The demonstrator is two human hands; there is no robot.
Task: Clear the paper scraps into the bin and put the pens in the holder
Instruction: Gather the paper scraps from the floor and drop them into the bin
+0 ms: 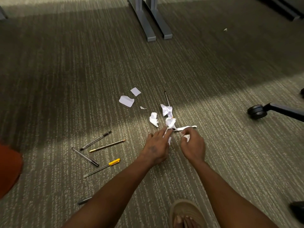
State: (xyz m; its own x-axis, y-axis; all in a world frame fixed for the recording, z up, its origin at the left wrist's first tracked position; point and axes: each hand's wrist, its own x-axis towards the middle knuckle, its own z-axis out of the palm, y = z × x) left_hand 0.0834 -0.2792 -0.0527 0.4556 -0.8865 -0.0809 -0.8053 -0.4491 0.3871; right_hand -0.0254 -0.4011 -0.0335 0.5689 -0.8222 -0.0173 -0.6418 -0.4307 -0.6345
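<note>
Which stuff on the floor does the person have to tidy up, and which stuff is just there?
To tidy:
paper scraps, some already in the left hand and right hand
pens

Just there:
chair wheel
desk legs
sandal
carpet

The scene is dim and warm-toned, with soft light falling in broad diagonal bands across the carpet (65, 71): one pale band along the top of the frame, another through the middle and lower left. Between them lie wide, soft-edged shadows. The white paper scraps (167, 116) at centre are nearly blown out. Wide-angle distortion bends the carpet stripes toward the edges, and the corners are softer and slightly blurred.
</note>
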